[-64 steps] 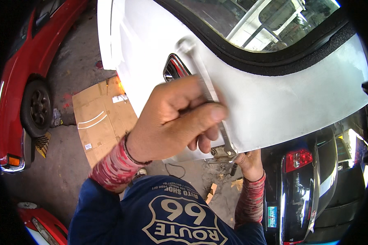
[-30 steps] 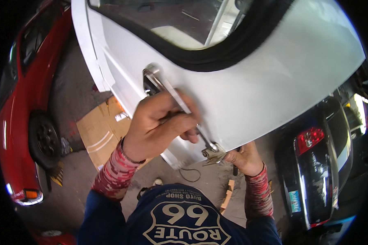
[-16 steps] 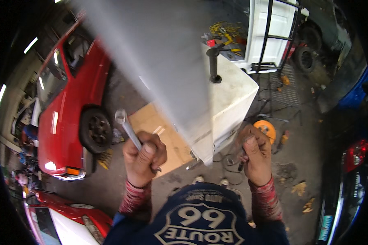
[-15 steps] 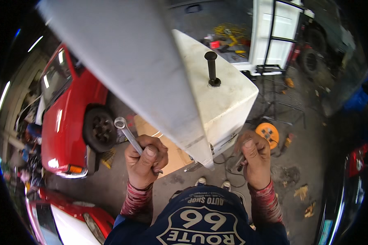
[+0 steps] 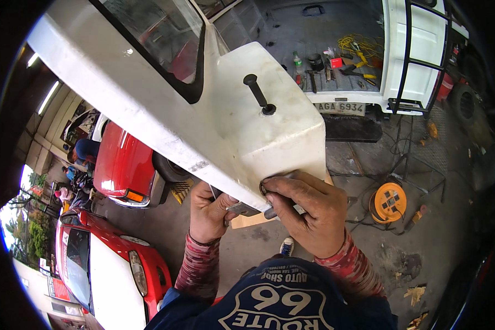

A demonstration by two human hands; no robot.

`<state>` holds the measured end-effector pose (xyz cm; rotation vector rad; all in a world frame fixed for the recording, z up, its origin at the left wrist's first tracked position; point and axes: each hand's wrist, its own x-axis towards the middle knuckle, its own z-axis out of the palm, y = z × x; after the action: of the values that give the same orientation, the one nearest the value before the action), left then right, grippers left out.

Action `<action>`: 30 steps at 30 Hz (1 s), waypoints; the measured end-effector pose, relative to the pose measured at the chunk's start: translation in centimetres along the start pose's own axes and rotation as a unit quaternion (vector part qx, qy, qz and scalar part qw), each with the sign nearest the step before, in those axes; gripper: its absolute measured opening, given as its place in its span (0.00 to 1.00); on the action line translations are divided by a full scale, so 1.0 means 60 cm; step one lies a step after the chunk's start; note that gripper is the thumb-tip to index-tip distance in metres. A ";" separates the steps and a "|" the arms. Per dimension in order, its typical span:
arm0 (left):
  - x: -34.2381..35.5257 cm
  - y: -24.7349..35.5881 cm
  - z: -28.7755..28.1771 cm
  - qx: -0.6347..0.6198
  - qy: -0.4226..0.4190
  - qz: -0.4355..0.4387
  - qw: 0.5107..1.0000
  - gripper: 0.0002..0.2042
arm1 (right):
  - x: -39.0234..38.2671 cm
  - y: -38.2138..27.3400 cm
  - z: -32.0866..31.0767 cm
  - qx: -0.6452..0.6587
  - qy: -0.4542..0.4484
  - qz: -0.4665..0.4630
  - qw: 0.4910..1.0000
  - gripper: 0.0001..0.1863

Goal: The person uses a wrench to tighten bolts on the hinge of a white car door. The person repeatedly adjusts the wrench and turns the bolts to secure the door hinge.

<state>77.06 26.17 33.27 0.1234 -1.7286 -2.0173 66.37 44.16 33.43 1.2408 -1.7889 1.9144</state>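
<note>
A white vehicle door panel (image 5: 225,132) with a dark-edged window stands in front of me, a black post-like handle (image 5: 257,94) on its box-shaped part. My left hand (image 5: 208,214) is closed at the panel's lower edge, beside a grey metal bracket (image 5: 244,209). A short bit of grey metal, apparently the combination wrench (image 5: 216,192), shows above its fingers; the rest is hidden. My right hand (image 5: 311,212) presses thumb and forefinger together at the panel's near corner. Between their tips is a small dark round piece of hardware (image 5: 263,188), too covered to name exactly.
An orange cable reel (image 5: 389,202) sits on the floor at right with cables around it. Tools and a bottle (image 5: 297,59) lie in the white van's open back, beside a black ladder (image 5: 407,60). Red cars (image 5: 124,165) stand at left; a person (image 5: 85,151) bends beyond them.
Both hands have come to the panel's edge, the right one moving left to its corner. The wrench, fully visible before, is now mostly hidden. The view has shifted, showing more of the window.
</note>
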 end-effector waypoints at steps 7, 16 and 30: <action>-0.012 -0.014 -0.007 -0.029 0.047 0.015 0.998 0.12 | 0.006 0.006 -0.006 0.032 -0.021 -0.019 0.999 0.08; -0.051 -0.005 -0.034 0.010 0.170 -0.046 0.984 0.10 | -0.060 0.021 -0.027 0.245 -0.070 0.193 0.947 0.10; -0.044 0.003 -0.013 0.014 0.121 -0.027 0.992 0.17 | -0.012 0.043 -0.011 0.182 0.091 0.025 0.979 0.12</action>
<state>79.75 26.52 32.66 0.4113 -1.6152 -1.9273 64.78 44.48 31.15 1.0844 -1.4348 2.3759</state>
